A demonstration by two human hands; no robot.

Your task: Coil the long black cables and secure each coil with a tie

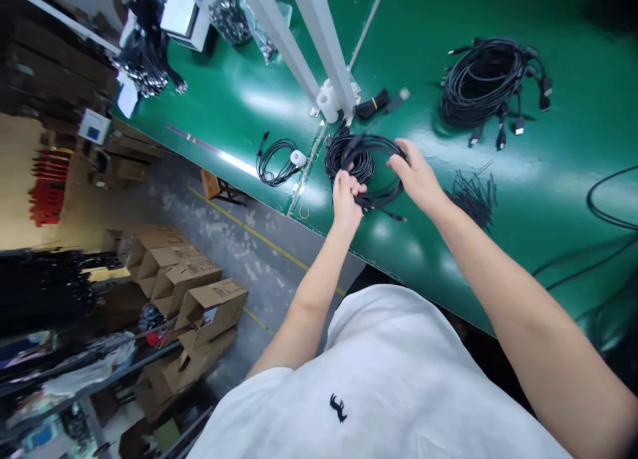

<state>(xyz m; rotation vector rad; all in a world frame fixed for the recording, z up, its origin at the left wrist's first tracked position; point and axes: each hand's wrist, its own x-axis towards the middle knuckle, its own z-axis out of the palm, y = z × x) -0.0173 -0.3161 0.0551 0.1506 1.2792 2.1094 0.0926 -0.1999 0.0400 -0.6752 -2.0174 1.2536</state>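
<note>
Between my two hands a coiled black cable (383,198) is held above the green table. My left hand (347,196) closes round the coil's left side. On its right side, my right hand (415,172) grips the loop between thumb and fingers. One cable end with a small plug hangs out at the bottom. Just behind my left hand lies another black coil (365,168) on the table, partly hidden by the held one. A bunch of short black ties (473,198) lies to the right of my right hand.
A large pile of coiled cables (481,80) lies at the back right of the green table (399,246). A smaller cable coil (274,167) and white rolls (327,103) are to the left, near metal posts (323,40). Cardboard boxes (212,306) stand beyond the table's edge.
</note>
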